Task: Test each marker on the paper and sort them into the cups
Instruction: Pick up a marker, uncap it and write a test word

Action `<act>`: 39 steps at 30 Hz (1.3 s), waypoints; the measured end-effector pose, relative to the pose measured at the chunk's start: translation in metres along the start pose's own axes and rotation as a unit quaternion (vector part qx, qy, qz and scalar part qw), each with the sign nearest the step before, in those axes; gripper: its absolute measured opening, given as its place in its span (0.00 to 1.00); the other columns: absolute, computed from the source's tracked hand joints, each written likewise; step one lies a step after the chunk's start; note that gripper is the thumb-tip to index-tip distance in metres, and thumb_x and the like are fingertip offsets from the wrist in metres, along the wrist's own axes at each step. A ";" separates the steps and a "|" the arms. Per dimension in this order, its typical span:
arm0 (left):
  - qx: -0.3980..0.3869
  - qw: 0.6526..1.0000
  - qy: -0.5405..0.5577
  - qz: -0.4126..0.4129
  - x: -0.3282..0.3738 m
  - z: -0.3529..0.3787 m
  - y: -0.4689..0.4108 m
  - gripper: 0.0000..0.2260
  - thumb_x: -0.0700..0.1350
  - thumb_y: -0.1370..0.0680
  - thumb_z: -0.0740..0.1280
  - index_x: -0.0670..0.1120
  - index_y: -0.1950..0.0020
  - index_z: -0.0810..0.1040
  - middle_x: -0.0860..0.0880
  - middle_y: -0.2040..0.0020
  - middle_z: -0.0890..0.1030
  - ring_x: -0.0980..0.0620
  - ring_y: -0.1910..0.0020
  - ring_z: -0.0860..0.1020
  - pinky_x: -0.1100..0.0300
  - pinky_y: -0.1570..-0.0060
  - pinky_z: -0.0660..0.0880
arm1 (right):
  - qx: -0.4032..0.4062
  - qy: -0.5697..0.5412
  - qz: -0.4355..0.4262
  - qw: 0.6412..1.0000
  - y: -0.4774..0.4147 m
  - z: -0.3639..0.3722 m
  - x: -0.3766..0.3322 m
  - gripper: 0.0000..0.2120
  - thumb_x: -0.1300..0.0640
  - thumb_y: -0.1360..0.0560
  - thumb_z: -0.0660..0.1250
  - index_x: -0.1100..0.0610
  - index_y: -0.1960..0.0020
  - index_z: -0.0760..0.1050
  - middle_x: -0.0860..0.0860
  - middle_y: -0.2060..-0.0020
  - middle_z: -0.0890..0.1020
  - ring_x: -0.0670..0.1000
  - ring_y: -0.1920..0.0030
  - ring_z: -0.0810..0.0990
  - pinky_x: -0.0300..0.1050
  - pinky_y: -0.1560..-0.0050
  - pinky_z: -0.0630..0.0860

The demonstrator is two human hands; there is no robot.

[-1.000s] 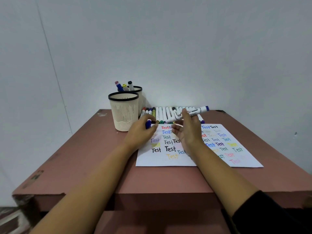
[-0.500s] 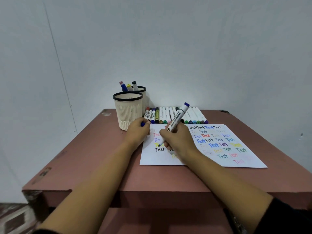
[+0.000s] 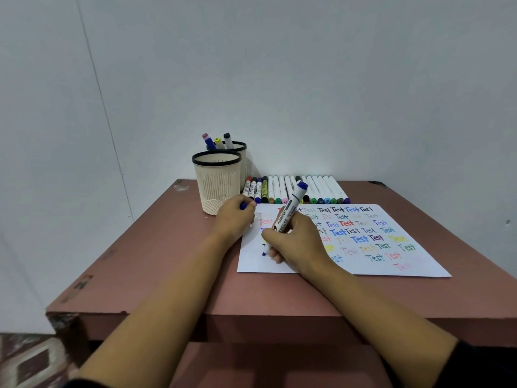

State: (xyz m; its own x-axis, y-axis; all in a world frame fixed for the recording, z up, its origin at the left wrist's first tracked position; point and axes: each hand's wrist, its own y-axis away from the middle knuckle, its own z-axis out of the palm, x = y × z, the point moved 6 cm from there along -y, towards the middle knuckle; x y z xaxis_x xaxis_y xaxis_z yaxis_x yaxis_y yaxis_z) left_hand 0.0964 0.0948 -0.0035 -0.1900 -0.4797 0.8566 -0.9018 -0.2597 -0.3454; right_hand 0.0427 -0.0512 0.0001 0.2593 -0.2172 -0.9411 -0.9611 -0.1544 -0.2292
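Marker (image 3: 288,217), blue, stood tip-down on the paper (image 3: 391,264), left side, my right hand (image 3: 296,242) keeping a closed grip round it; my left hand (image 3: 235,219) pinched the cap (image 3: 243,206). Pressing hard, I judged, could drag the paper and smear.

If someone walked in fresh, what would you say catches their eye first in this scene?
The right hand grips a blue marker, tip down on the paper crowded with colourful "Test" words. The left hand beside it pinches a blue cap. Behind, a row of markers lies beside the rear cup.
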 end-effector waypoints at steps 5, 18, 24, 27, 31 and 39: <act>0.001 1.000 -0.010 0.005 0.000 0.000 -0.001 0.05 0.42 0.22 0.61 0.44 0.52 0.77 0.50 0.68 0.77 0.54 0.67 0.75 0.57 0.55 0.73 | 0.046 0.012 -0.013 0.999 0.001 -0.005 -0.002 0.11 0.64 0.31 0.66 0.56 0.67 0.67 0.51 0.76 0.74 0.46 0.80 0.72 0.38 0.77 0.68; -0.004 1.000 -0.009 -0.001 -0.002 0.001 -0.002 0.05 0.42 0.22 0.62 0.45 0.53 0.77 0.50 0.68 0.76 0.54 0.67 0.74 0.59 0.57 0.72 | 0.042 0.028 -0.021 0.998 0.005 -0.007 -0.008 0.11 0.61 0.29 0.66 0.56 0.67 0.67 0.53 0.76 0.75 0.44 0.81 0.72 0.37 0.79 0.68; -0.005 1.000 -0.012 0.002 -0.001 0.002 -0.002 0.05 0.42 0.22 0.62 0.45 0.54 0.77 0.50 0.69 0.77 0.53 0.67 0.74 0.56 0.56 0.73 | 0.049 0.048 -0.029 0.997 0.006 -0.007 -0.008 0.13 0.61 0.29 0.67 0.54 0.68 0.66 0.51 0.75 0.74 0.44 0.80 0.72 0.36 0.79 0.68; -0.005 1.000 -0.012 0.001 -0.001 0.002 -0.002 0.05 0.42 0.22 0.62 0.44 0.53 0.77 0.50 0.68 0.76 0.52 0.66 0.74 0.56 0.55 0.73 | 0.069 0.058 -0.038 0.995 0.005 -0.009 -0.008 0.14 0.61 0.30 0.67 0.54 0.69 0.65 0.51 0.75 0.74 0.50 0.74 0.73 0.42 0.72 0.71; -0.005 1.000 -0.017 0.003 0.000 0.002 -0.001 0.05 0.42 0.22 0.62 0.44 0.52 0.77 0.50 0.68 0.76 0.51 0.65 0.75 0.56 0.54 0.73 | 0.039 0.041 -0.026 0.998 0.006 -0.006 -0.006 0.12 0.61 0.30 0.67 0.55 0.68 0.66 0.53 0.75 0.75 0.46 0.79 0.72 0.37 0.77 0.68; -0.006 1.000 -0.017 0.003 -0.001 0.002 -0.001 0.05 0.42 0.22 0.62 0.45 0.54 0.76 0.50 0.68 0.76 0.53 0.67 0.74 0.57 0.56 0.72 | 0.093 0.062 -0.066 0.992 0.007 -0.015 -0.013 0.17 0.63 0.28 0.67 0.53 0.70 0.63 0.46 0.76 0.68 0.38 0.80 0.69 0.28 0.79 0.63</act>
State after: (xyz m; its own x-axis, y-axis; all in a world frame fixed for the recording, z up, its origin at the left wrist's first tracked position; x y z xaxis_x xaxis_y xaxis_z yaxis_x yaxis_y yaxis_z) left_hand 0.0986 0.0938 -0.0043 -0.1817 -0.5101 0.8407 -0.9058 -0.2461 -0.3450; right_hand 0.0338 -0.0642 0.0140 0.3821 -0.3259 -0.8647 -0.9161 -0.0105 -0.4009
